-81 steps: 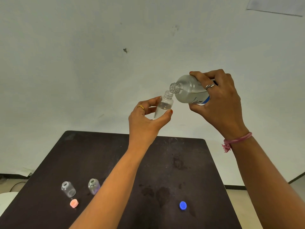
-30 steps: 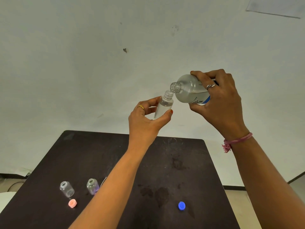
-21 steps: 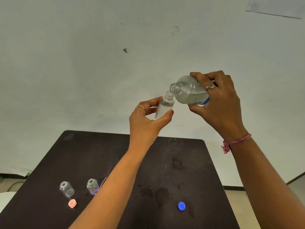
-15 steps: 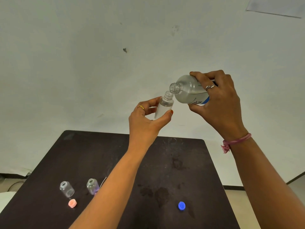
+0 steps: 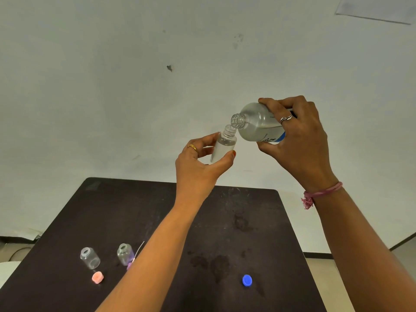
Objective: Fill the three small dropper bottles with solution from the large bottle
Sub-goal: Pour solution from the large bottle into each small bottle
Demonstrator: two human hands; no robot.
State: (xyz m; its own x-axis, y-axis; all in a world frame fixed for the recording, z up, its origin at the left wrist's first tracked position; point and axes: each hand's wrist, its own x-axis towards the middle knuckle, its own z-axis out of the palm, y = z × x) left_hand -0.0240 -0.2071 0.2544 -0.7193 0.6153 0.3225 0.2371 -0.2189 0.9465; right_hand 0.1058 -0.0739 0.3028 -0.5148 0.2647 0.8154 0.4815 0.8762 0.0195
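Left hand (image 5: 198,167): thumb and fingers pinch small dropper bottle (image 5: 224,146), raised above dark table (image 5: 157,203) | Right hand (image 5: 297,140): fingers wrapped round tilted large bottle (image 5: 258,124), mouth at dropper's neck | Two open bottles (image 5: 90,258) (image 5: 124,254) stand on table, front left.

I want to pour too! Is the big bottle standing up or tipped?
Tipped: the large bottle lies nearly sideways in the right hand, its open mouth above the small dropper bottle.

Dark table (image 5: 258,221) with stains; sheet of paper (image 5: 376,10), perhaps, on the pale wall (image 5: 112,86).
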